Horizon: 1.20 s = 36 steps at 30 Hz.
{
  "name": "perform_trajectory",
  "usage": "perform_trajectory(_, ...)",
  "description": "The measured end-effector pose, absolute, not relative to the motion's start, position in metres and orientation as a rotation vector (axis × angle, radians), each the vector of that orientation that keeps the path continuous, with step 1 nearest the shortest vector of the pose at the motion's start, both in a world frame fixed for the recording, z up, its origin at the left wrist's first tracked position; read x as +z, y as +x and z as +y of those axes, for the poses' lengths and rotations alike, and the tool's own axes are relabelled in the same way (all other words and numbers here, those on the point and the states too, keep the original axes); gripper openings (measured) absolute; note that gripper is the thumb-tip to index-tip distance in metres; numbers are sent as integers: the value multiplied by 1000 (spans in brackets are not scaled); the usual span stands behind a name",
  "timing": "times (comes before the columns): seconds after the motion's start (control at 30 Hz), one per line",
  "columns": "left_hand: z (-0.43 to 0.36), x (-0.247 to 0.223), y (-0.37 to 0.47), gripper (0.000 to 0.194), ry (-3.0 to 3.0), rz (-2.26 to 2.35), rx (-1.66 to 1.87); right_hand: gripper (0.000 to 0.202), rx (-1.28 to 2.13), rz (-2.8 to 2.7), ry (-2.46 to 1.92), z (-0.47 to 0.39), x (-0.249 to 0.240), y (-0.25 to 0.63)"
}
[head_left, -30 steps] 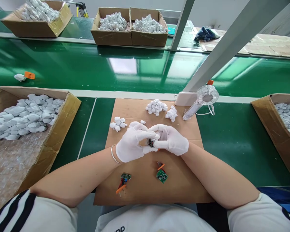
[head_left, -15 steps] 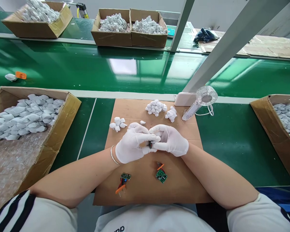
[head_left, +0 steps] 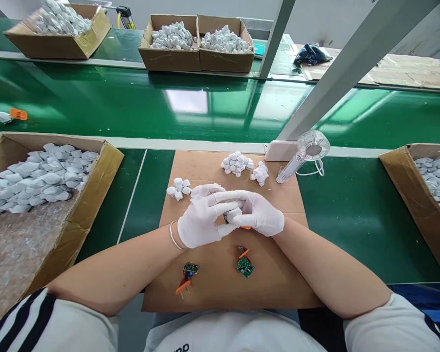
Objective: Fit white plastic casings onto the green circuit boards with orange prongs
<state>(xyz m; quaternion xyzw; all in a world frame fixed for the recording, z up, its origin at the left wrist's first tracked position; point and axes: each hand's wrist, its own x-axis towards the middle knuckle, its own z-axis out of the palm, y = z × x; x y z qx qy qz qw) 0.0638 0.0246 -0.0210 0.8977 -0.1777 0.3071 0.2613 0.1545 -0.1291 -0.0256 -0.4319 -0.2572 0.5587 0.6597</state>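
Workpiece [head_left: 233, 214] (mostly hidden) sits between white-gloved fingers [head_left: 223, 207].

My gloves [head_left: 200, 225] look like matt, soft cloth, my bangle [head_left: 171, 234] like smooth, shiny metal. The orange piece [head_left: 246, 227] I hold seems plastic. The sheet [head_left: 278, 274] is dull cardboard, the belt [head_left: 113, 107] glossy and reflective, the fan [head_left: 291, 168] clear, shiny plastic.

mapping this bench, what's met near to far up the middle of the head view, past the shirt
Left circuit board, left hand beside right hand, largest unboxed white pile, green surface, two boxes.
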Motion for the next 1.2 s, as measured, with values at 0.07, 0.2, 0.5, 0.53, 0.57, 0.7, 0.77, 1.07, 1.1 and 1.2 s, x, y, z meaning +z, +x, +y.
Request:
perform_trajectory(0.07, 24, -19, 64, 16, 2431, -478, 920, 24, 1258, -588, -998, -129, -26, 153)
perform_trajectory(0.2, 25, -20, 63, 24, 2425, -468, 1048, 22, 1229, -589, -1018, -130, -32, 153)
perform_trajectory(0.5, 24, -31, 54, 34, 2499, -412, 605, 29, 1318, -653, -1030, -130, -24, 152)
perform_trajectory(0.53, 24, -31, 55, 28, 2507, -419, 590, 29, 1312, -679, -1035, -130, -23, 151)
perform_trajectory(0.57, 24, -31, 55, 20, 2503, -428, 616, 31, 1297, -706, -1042, -130, -22, 150)
perform_trajectory(0.7, 22, -35, 59, 7, 2441, -425, 852, 24, 1202, -770, -1184, -131, -24, 149)
perform_trajectory(0.77, 22, -36, 60, 8, 2444, -436, 851, 17, 1172, -771, -1286, -132, -25, 150)
perform_trajectory(1.07, 22, -25, 60, 15, 2318, -592, 963, 27, 1285, -721, -1203, -130, -22, 149)
perform_trajectory(1.1, 22, -26, 60, 14, 2315, -594, 962, 26, 1286, -729, -1205, -130, -22, 148)
perform_trajectory(1.2, 22, -31, 59, 12, 2328, -603, 928, 24, 1277, -740, -1224, -129, -22, 146)
